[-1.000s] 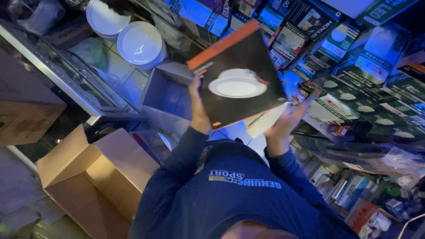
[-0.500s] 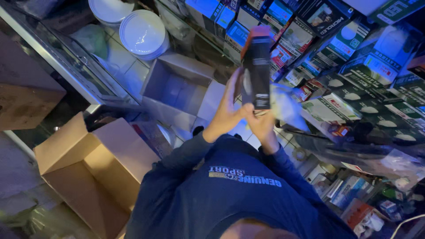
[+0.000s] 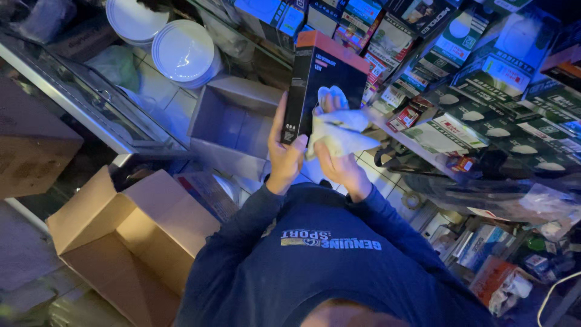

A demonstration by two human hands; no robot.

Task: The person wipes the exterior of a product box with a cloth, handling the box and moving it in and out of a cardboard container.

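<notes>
Head view shows the left hand (image 3: 286,154) gripping a tall black carton with an orange top (image 3: 324,85) by its lower left edge, thumb along the side and fingers (image 3: 299,142) wrapped onto the front face, so the carton stands upright and steady with that face turned toward the person. The right hand (image 3: 339,163) is clenched around a crumpled pale cloth (image 3: 342,130), which it presses against the carton's lower front, just above the left fingertips; the bunched hold likely gives a firm pad to rub with. The carton sits between both hands at chest height, above the dark blue sweatshirt (image 3: 321,266), kept close probably for control. Beyond the fingers, an open grey cardboard box (image 3: 233,124) rests on the tiled floor, well apart from the carton. Farther off past that box lie stacked white round light fittings (image 3: 181,51). To the right of the fingers, shelves of boxed lamps (image 3: 484,91) slope away. Below the left wrist an open brown cardboard box (image 3: 130,242) sits with flaps spread.
</notes>
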